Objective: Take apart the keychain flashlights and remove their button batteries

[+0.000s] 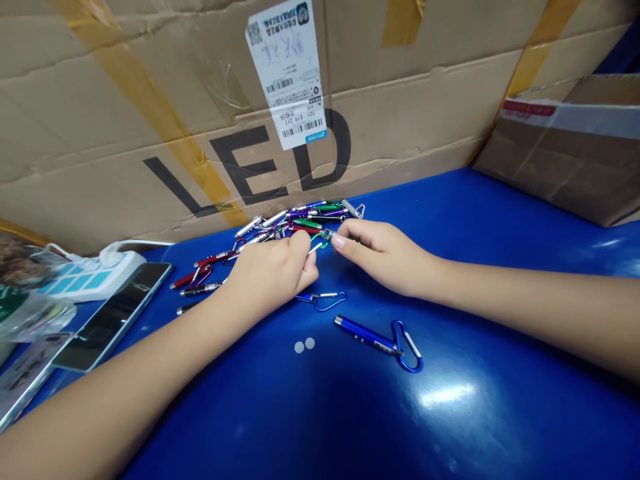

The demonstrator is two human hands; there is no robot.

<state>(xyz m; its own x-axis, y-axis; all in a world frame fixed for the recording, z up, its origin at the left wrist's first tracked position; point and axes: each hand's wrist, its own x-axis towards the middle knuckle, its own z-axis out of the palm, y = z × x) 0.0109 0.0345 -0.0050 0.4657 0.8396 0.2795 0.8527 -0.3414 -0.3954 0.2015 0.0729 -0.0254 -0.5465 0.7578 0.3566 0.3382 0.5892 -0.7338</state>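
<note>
the left hand (pixel 273 265) pinched one green clip (pixel 321 237); the right hand (pixel 377 255) pinched the metal fitting (pixel 329 235) beside it. below the grip lay two blue penlights (pixel 367 336), one partly hidden, and two pale discs (pixel 299 347); beyond, a heap of penlights (pixel 306 223) i couldn't count.

Bright light, seemingly from above, leaves a white glare on the near right of the glossy blue table (pixel 240 413), dark toward the near middle, while wide-angle stretch and slight blur soften the plastic bag (pixel 45 317) far left.
</note>
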